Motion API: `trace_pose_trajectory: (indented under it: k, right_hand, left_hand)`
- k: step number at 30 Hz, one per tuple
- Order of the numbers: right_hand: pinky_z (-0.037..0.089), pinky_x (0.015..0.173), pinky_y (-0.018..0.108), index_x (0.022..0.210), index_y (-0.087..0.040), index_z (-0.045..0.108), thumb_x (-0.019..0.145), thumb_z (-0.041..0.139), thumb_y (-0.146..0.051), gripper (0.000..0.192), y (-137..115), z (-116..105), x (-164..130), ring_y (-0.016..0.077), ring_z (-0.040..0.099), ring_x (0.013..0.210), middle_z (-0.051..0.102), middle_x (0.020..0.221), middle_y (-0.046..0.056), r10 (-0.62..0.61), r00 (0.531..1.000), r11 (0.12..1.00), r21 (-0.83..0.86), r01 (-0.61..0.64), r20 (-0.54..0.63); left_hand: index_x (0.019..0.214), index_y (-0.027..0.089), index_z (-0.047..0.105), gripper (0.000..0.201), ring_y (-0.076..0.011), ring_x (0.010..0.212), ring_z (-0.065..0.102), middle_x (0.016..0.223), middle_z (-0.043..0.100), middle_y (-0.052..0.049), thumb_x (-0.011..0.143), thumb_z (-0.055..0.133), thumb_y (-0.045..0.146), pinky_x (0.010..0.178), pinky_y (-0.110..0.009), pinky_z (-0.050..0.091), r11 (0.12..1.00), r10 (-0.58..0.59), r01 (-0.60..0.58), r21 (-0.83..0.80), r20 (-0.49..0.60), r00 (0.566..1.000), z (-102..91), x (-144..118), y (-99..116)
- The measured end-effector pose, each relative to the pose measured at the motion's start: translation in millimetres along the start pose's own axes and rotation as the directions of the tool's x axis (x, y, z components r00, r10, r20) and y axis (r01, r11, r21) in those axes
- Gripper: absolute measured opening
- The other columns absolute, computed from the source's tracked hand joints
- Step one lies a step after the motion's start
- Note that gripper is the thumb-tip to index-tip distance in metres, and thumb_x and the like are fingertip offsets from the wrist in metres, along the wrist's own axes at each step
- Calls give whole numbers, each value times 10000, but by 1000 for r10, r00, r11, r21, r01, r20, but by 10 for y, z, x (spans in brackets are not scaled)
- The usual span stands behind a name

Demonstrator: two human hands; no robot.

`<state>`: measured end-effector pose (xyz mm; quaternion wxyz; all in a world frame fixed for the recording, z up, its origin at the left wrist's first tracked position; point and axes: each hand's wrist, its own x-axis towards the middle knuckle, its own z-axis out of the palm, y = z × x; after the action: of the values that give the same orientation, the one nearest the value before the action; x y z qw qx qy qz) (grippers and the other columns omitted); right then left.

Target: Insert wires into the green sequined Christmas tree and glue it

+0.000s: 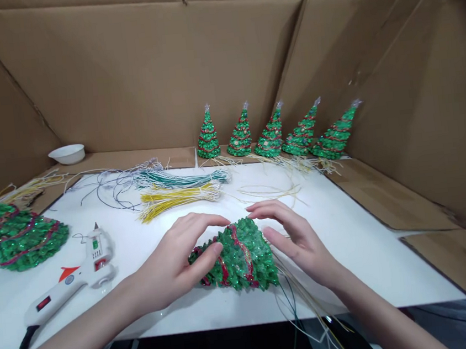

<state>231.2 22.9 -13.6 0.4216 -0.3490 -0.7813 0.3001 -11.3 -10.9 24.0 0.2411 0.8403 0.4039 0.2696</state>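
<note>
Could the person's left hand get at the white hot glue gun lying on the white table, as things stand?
Probably yes. The white hot glue gun lies on bare table just beside the left hand, with nothing between them, though that hand now rests on the green sequinned tree.

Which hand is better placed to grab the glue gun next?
Left. The left hand rests on the near side of the sequin tree, and the glue gun lies on the white table just left of it. The right hand would have to cross over the tree.
</note>
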Motion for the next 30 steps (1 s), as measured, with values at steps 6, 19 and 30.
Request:
trace_pose_trajectory:
  k: [6,19,30]
  right_hand:
    - [382,1031,420,1107,-290,583,913,513,-302,206,-15,1,35,238,500,1195,564,1246,60,-32,988,999,12,31,152]
    - [389,1026,399,1100,-301,580,957,402,-322,229,-19,21,71,232,484,1206,532,1264,55,7,961,998,65,-26,275]
    - [389,996,389,1089,-294,536,982,316,-333,248,78,125,-3,225,476,1180,525,1223,61,-43,977,998,62,31,208]
  left_hand:
    - [1252,271,450,296,-192,1148,516,1253,565,-33,956,456,254,972,-307,413,999,-20,21,-37,39,999,53,-58,-72]
    - [1244,271,457,283,-175,1141,525,1236,557,-34,962,434,257,985,-289,426,980,-102,112,-164,72,992,164,-79,-142]
    - [1240,263,455,285,-178,1123,535,1216,570,-38,955,440,252,967,-294,439,980,-82,89,-178,48,996,203,-84,-172]
